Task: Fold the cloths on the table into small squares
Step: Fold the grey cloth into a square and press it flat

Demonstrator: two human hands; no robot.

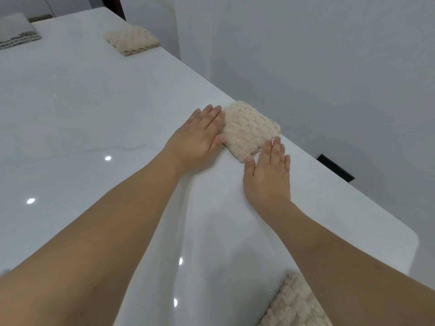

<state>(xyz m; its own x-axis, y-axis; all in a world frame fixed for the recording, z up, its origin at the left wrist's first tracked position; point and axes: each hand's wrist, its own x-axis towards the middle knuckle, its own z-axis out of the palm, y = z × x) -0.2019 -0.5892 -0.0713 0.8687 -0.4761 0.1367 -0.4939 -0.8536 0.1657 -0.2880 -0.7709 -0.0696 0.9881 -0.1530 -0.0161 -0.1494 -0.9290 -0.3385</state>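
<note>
Presently, on my white counter (82,102):
Folded cloth, near: beige knitted cloth (250,130) already folded into a small square, lying flat close to the counter's right edge, between my two hands.
Left hand: my left hand (199,135) lies flat with fingers straight, its fingertips touching the cloth's left side; it grips nothing.
Right hand: my right hand (269,170) lies flat on the counter with fingers straight, fingertips meeting the cloth's near edge; it grips nothing.
Folded cloth, far: second beige square (131,40) farther back by the same edge, well apart from my hands.
Grey cloth: folded grey piece (16,30) at the far left corner.
Cloth at bottom: beige knitted cloth (294,304), partly hidden under my right forearm.
</note>
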